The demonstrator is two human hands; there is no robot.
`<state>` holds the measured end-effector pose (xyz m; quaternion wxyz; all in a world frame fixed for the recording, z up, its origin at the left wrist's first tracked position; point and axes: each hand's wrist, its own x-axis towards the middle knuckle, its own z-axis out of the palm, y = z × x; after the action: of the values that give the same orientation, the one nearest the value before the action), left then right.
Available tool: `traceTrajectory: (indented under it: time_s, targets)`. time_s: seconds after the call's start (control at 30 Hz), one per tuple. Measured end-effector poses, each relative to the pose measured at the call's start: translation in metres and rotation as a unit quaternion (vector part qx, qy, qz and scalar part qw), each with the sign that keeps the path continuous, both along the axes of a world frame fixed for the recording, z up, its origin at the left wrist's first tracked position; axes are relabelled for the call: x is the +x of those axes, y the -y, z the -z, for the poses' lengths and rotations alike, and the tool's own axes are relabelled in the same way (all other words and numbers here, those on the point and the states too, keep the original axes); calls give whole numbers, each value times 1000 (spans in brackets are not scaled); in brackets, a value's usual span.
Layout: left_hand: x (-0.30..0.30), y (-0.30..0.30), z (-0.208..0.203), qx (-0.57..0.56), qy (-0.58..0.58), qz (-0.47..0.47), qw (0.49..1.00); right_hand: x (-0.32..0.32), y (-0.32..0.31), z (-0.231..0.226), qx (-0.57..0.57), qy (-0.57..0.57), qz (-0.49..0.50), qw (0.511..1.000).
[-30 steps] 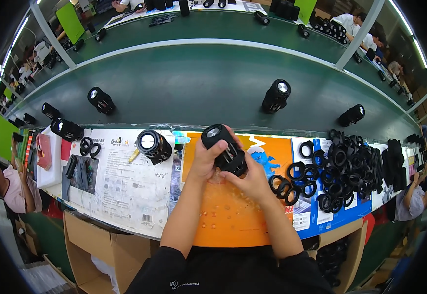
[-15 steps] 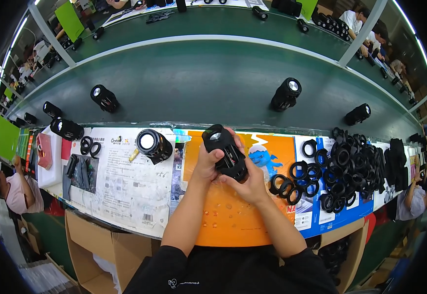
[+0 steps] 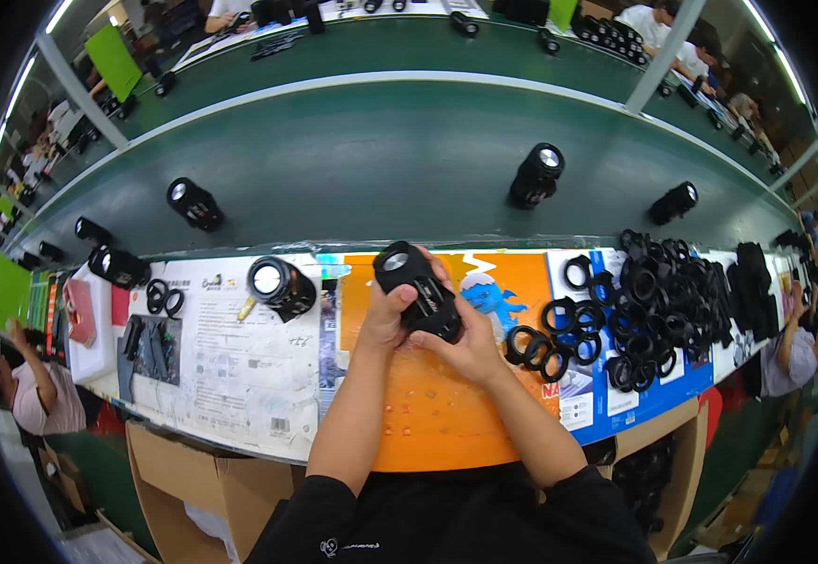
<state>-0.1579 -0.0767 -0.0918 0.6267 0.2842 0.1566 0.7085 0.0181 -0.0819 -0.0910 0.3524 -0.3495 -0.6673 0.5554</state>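
Observation:
Over the orange sheet (image 3: 446, 414), a black cylindrical speaker (image 3: 418, 289) is held tilted between both my hands. My left hand (image 3: 385, 318) wraps its left side, the thumb lying across the front. Around the lower right end and the back, my right hand (image 3: 470, 343) closes, its thumb at the bottom edge. Part of the speaker is covered by fingers. A similar speaker (image 3: 282, 289) with a silver round end stands to the left on the white printed sheet. Right of my hands lie several loose black rings (image 3: 540, 352), beside a big heap of black rings (image 3: 653, 301).
Beyond the worktop runs a green conveyor belt (image 3: 362, 169) carrying several black speakers (image 3: 537, 176). Two black rings (image 3: 164, 298) and a white foam tray (image 3: 89, 324) are at left. Cardboard boxes (image 3: 179, 470) stand below the bench edge. People sit at both sides and across.
The speaker has been turned in my hands, so its dark upper end and printed side show differently. Both hands keep their grip. The whole view has shifted slightly.

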Motion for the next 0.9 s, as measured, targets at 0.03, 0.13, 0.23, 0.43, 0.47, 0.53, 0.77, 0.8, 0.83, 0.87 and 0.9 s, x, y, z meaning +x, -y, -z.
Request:
traceTrajectory:
  time_s: [0.03,0.13,0.23,0.43,0.47,0.53,0.77,0.8,0.83,0.87,0.9]
  targets:
    - [3,0,2,-7,2,-7,1000,-1,0,0,13,-7,9,1000]
    - [-6,3,4,-26,8,-22,999,-8,-1,-4,19,38,-17,999]
    - [-15,1,8,-25,40,11,999,4,-5,-42,24,102,-80,991]
    - [-17,1,3,-47,-25,-16,998,122,-43,-71,356,393,206,822]
    - [-16,0,3,-55,-34,-16,998,133,-40,-80,354,487,233,764]
    - [-11,-3,4,-48,-32,3,998,151,-38,-79,307,552,187,753]
    - [-12,-5,2,-33,-31,24,999,99,-42,-64,263,347,192,879]
    - [-12,-3,1,-40,-28,18,999,88,-44,-58,275,346,171,881]
    - [-13,-2,1,-41,-31,16,999,78,-46,-55,288,345,149,881]
    - [-13,-1,1,-46,-21,27,998,73,-45,-56,275,317,93,903]
    - [-12,0,-2,-51,-9,37,998,71,-44,-54,257,328,68,907]
